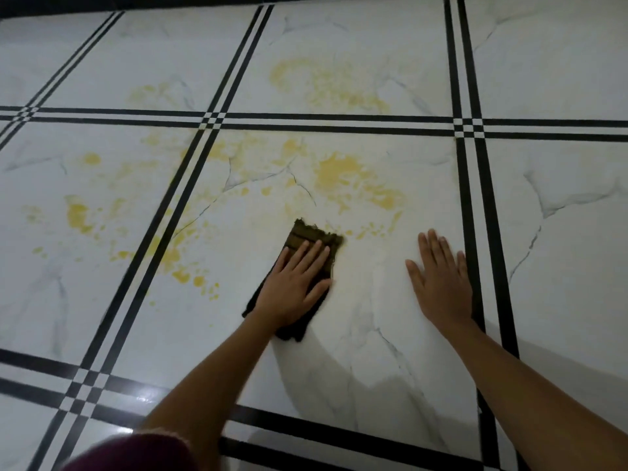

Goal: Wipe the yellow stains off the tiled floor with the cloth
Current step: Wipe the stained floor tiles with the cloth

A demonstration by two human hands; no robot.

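Spreading over the glossy white marble-look tiled floor [560, 253], which is crossed by black double-line borders [339, 122], the pale yellow stains [339, 173] reach at least 4 tiles. The densest blotch lies on the middle tile, beyond the cloth, with more to the left and fainter smears on the far tiles. That extent looks like the main risk. 1 small cloth may load up and drag yellow onto the bare near area instead of lifting it, and pigment could lodge along the border at the left.

The right hand [441, 283] lies flat on bare tile to the right, fingers straight, grasping nothing, apparently as a brace. On a shiny, possibly damp surface that palm could slide and tip body weight forward.

The left hand [294, 287] presses flat on the dark olive-brown folded cloth [314, 237]. Its fingers are straight rather than curled round the cloth, so only pressure pins it. The cloth sits on the middle tile, its frayed far edge just beside a scatter of small yellow droplets [365, 232]. With no clenched hold, a hard stroke could let the hand skid off, or the fold could bunch and open. The tiny yellow specks [200, 282] near the left border are easy to miss.
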